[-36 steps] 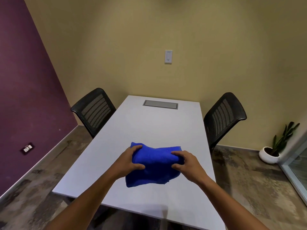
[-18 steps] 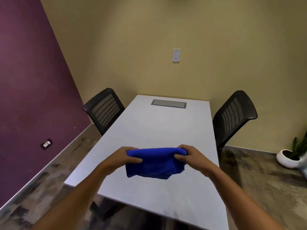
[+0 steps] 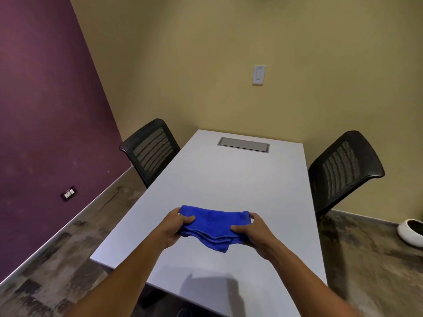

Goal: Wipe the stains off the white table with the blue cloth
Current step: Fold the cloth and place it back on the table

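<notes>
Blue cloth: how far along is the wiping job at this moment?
Done: the blue cloth is picked up and folded. In hand: the left hand and right hand grip its two ends, holding it over the white table. Left: the wiping itself; the cloth is not pressed flat, and no stains can be made out on the tabletop.

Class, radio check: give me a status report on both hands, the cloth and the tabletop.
Left hand and right hand both gripping the folded blue cloth. Cloth bunched over the white table. No stains discernible. Nothing in the way.
</notes>
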Motion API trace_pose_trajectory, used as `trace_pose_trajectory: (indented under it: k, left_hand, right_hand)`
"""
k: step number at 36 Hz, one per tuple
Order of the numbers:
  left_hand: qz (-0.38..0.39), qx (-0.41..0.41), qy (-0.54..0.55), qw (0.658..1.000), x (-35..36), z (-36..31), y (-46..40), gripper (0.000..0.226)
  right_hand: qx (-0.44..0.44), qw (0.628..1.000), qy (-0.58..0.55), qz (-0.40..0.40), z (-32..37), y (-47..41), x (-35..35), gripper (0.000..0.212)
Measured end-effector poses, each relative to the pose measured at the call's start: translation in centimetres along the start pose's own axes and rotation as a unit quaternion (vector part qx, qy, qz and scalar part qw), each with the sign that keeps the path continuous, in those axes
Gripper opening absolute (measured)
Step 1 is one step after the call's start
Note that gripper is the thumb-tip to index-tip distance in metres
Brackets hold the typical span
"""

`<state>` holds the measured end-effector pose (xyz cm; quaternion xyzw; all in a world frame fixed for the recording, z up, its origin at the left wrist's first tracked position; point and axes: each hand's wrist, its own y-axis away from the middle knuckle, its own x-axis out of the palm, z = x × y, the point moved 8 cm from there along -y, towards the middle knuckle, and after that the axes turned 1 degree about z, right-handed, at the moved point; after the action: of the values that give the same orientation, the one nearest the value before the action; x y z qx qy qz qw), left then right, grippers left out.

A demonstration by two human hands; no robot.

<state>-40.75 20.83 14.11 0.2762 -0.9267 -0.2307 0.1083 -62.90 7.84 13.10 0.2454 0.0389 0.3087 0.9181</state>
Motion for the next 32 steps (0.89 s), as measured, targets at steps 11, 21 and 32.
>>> trace_pose_trajectory:
  k: [11,21,32]
  left_hand:
    - [-0.072,0.004,-0.002,0.997,-5.9,-8.1,-12.0,0.013]
    - [-0.050,0.050,-0.102,0.992,-9.6,-17.7,-21.7,0.023]
    - [-0.029,0.031,-0.182,0.982,-14.6,-20.2,-32.1,0.017]
  right_hand:
    - [-0.055,0.994,-0.002,-0.094,7.4,-11.4,4.4,0.015]
    - [-0.074,0.989,-0.002,-0.130,14.9,-21.2,9.1,0.023]
    - [-0.018,0.989,0.033,-0.143,16.0,-30.2,13.1,0.031]
